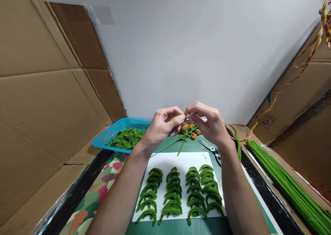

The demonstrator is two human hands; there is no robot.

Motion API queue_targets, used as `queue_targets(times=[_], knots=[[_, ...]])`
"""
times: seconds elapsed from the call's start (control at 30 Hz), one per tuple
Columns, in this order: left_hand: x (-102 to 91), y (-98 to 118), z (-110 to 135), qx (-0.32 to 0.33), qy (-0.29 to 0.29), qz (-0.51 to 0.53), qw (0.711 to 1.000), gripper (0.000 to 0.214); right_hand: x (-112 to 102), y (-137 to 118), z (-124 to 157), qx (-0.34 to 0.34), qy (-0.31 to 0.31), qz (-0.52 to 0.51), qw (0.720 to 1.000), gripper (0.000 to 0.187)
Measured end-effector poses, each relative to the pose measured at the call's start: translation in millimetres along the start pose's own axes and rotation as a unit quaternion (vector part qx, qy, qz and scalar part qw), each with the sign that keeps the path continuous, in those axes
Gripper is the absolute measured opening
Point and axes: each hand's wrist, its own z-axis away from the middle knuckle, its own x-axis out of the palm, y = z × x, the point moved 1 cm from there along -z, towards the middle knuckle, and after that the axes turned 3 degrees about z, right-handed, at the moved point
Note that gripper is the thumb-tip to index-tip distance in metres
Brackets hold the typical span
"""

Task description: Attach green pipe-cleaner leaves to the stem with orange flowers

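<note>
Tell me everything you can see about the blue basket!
The blue basket is shallow and looks like plastic, with lots of little holes in its slanting walls. It sits upright on the left side, near the back of the table. Inside is a heap of fuzzy green leaf-shaped pieces. The person's left wrist hides its near right corner, and I can't tell if they touch.

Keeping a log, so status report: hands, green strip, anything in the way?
Left hand pinching green strip. Right hand close against it, grip unclear. Strip partly hidden. Scissors nearby, seemingly not obstructing.
</note>
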Motion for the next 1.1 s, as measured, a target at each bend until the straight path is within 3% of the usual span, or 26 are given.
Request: queue_targets(times=[0.17,0.33,0.57,0.7,0.93,1.1], knots=[[3.7,-2.1,-0.7,-0.001,-0.019,0.063,0.998,0.027,3.3,-1.4,0.2,0.009,0.001,-0.094,0.996,0.017],[4.2,-1.6,-1.4,0.001,-0.024,0.073,0.997,0.027,5.0,-1.5,1.3,0.030,-0.002,-0.083,0.996,0.020],[5.4,-3.8,-3.7,-0.113,-0.050,0.176,0.977,0.028,12.7,4.4,1.6,0.051,-0.016,-0.065,0.996,0.032],[9.9,-7.7,-4.8,-0.143,-0.051,0.212,0.965,0.029,12.3,11.5,4.6,0.069,-0.001,-0.058,0.996,0.047],[13.1,-7.4,-4.9,-0.129,-0.045,0.205,0.969,0.027,10.3,8.1,5.4,0.109,0.000,-0.099,0.989,0.056],[13.2,-0.8,-1.9,-0.072,-0.043,0.098,0.992,0.030,12.5,6.0,2.2,0.149,-0.011,-0.204,0.968,0.062]])
